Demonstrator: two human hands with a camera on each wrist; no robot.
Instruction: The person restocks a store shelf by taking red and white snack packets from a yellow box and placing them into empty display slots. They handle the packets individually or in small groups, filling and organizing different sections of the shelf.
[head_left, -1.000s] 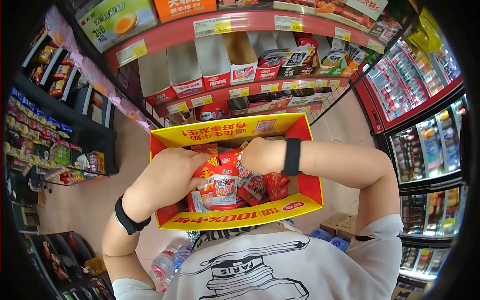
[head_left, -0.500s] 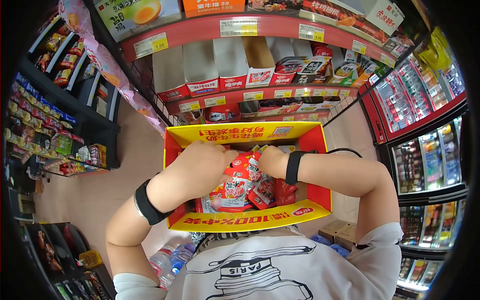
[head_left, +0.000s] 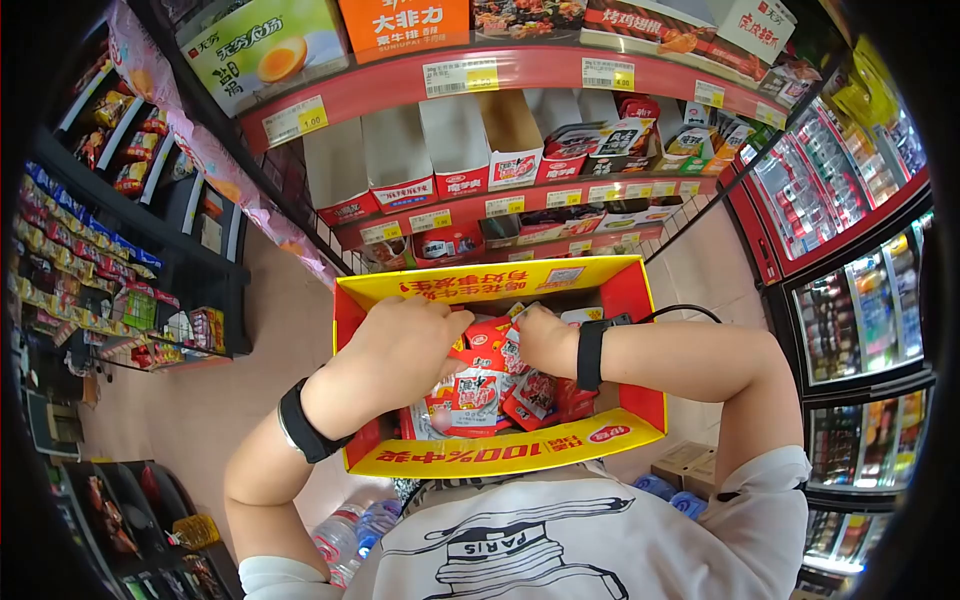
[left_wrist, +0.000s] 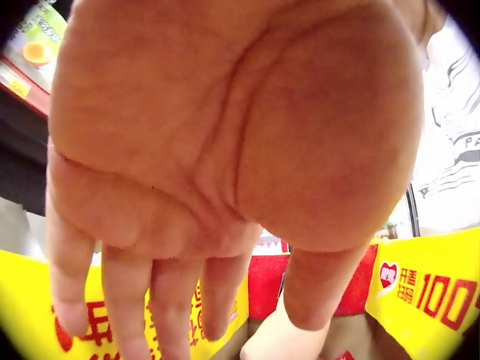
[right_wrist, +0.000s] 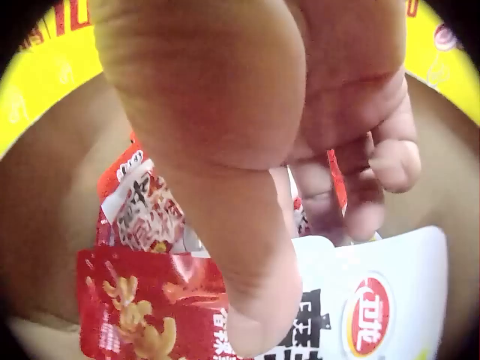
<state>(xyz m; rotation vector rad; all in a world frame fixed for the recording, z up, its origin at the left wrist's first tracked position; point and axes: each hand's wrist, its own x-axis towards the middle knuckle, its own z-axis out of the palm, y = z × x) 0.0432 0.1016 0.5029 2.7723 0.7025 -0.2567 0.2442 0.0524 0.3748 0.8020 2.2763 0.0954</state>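
A yellow-and-red carton [head_left: 505, 455] full of snack packets sits in front of the person's body. My left hand [head_left: 400, 350] reaches over its left side, palm down. In the left wrist view its fingers [left_wrist: 124, 300] point straight down with nothing in the palm. Its thumb is beside a red-and-white packet [head_left: 475, 390] in the head view. My right hand [head_left: 548, 340] is inside the carton's right half. The right wrist view shows its thumb laid over a red-and-white snack packet [right_wrist: 405, 281], with the other fingers bent behind it. More small packets [right_wrist: 146, 210] lie below.
Beyond the carton stands a shelf rack [head_left: 640, 70] with open display boxes [head_left: 395, 165] and price tags. Drink fridges [head_left: 860, 300] line the right side. Snack shelves [head_left: 80, 250] are at left. Bottles [head_left: 345, 530] and a brown box [head_left: 685, 465] are on the floor.
My left hand has moved further in over the carton, covering an orange packet that showed before. My right hand stays among the packets. The whole scene has shifted slightly with the head.
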